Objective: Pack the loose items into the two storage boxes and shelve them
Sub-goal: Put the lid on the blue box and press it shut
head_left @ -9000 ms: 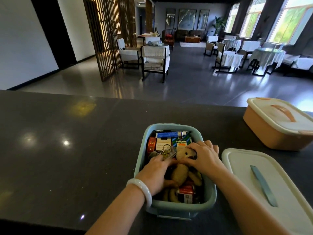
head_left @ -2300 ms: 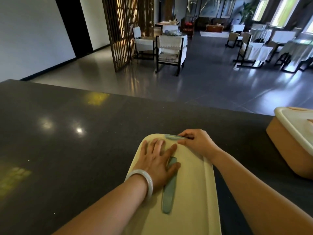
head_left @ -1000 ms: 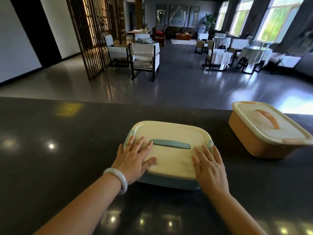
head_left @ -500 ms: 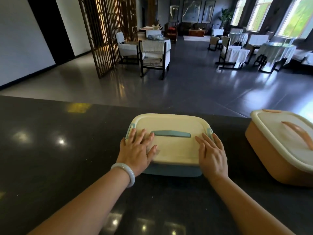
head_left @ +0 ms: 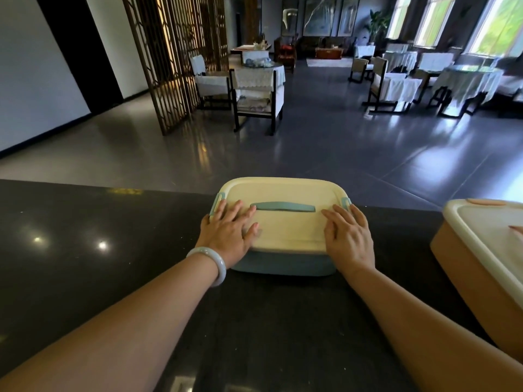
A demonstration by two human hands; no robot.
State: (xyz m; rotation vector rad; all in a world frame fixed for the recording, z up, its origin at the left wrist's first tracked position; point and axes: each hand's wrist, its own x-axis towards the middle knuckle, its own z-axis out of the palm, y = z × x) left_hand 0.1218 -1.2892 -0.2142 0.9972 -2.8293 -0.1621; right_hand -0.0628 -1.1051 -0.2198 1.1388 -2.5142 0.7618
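Both forearms are bare, with no sleeves showing, the left hand [head_left: 229,233] and the right hand [head_left: 346,236] wear no rings or gloves, and the left wrist carries one smooth, rounded, pale whitish-green bangle [head_left: 213,263], glossy like polished stone.

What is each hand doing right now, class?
Left hand: open, fingers flat on the blue box's lid.
Right hand: open, flat on the same lid.
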